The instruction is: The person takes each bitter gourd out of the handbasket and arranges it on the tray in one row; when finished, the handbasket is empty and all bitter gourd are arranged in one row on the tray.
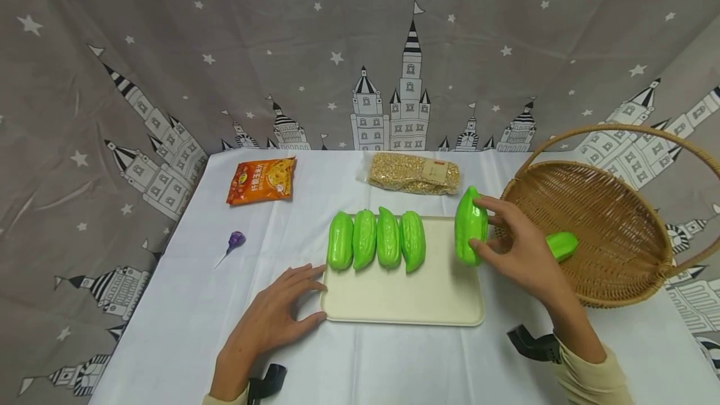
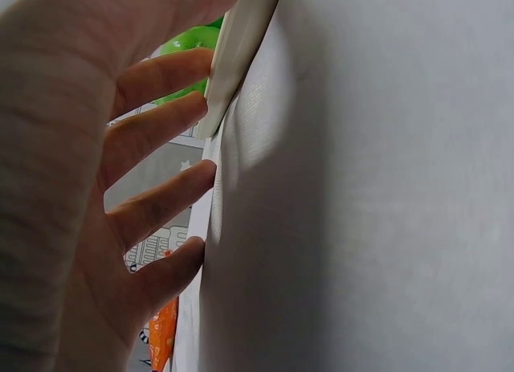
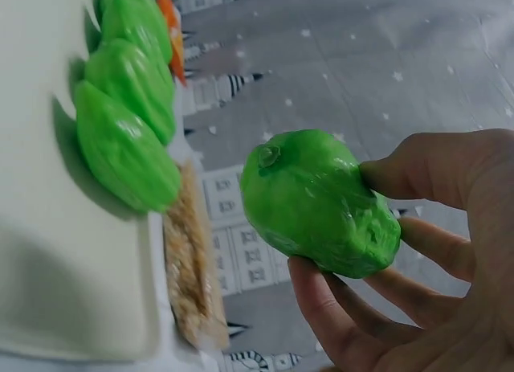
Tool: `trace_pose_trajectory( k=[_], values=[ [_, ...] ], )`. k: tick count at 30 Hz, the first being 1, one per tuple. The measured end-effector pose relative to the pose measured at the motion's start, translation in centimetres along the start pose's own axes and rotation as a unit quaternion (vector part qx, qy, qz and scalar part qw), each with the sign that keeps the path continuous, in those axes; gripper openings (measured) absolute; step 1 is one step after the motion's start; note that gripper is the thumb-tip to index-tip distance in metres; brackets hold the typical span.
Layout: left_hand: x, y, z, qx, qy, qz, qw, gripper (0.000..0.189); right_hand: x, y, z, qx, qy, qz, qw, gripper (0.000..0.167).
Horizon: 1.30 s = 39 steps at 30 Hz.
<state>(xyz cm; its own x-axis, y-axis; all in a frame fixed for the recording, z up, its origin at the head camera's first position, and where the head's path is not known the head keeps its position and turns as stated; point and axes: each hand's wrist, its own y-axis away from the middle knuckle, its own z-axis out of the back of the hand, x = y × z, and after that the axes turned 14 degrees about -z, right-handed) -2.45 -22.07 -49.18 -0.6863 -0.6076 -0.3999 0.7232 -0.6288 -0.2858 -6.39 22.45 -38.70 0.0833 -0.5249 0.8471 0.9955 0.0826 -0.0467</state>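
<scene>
Pinched between thumb and fingers, a glossy green ridged gourd-like vegetable [image 1: 470, 226] hangs upright over the right end of a cream tray [image 1: 405, 305]; my right hand [image 1: 520, 249] holds it. In the right wrist view the gourd-like vegetable [image 3: 313, 199] shows a stem nub. Several similar green gourds [image 1: 388, 238] lie side by side at the tray's left and middle. My left hand [image 1: 275, 311] rests at the tray's left edge with fingers spread, some touching the rim [image 2: 241, 55]. One more green gourd [image 1: 562, 245] lies in the wicker basket [image 1: 596, 205], partly hidden by my right hand.
The handled basket stands at the right of the white-covered table. Behind the tray lies a clear bag of yellow grains [image 1: 413, 174]. An orange snack packet [image 1: 261, 181] and a purple-wrapped lollipop [image 1: 236, 240] lie on the left. A grey castle-print curtain [image 1: 281, 49] hangs behind.
</scene>
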Motion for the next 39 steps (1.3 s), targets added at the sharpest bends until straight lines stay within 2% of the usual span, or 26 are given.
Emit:
trace_pose_trajectory(
  k=[6,14,19,28,39],
  values=[
    [0.0,0.0,-0.1,-0.005,0.006,-0.002,1.0,0.041,-0.2,-0.3,-2.1,0.02,0.006,-0.019,0.9996,0.073],
    [0.1,0.1,-0.1,-0.01,0.004,-0.014,0.9998,0.041,-2.0,-1.4,-4.2,0.033,0.033,-0.03,0.9985,0.069],
    [0.2,0.1,-0.2,-0.01,0.004,-0.019,0.9998,0.041,-3.3,-2.2,-4.7,0.039,0.052,-0.044,0.9969,0.067],
    [0.2,0.0,-0.1,-0.005,0.002,-0.014,0.9999,0.041,-4.7,-3.5,-5.4,0.073,0.05,-0.058,0.9944,0.065],
    [0.1,0.0,-0.1,-0.002,0.0,-0.007,1.0,0.041,-5.6,-4.1,-5.9,0.074,0.085,-0.078,0.9905,0.061]
  ],
)
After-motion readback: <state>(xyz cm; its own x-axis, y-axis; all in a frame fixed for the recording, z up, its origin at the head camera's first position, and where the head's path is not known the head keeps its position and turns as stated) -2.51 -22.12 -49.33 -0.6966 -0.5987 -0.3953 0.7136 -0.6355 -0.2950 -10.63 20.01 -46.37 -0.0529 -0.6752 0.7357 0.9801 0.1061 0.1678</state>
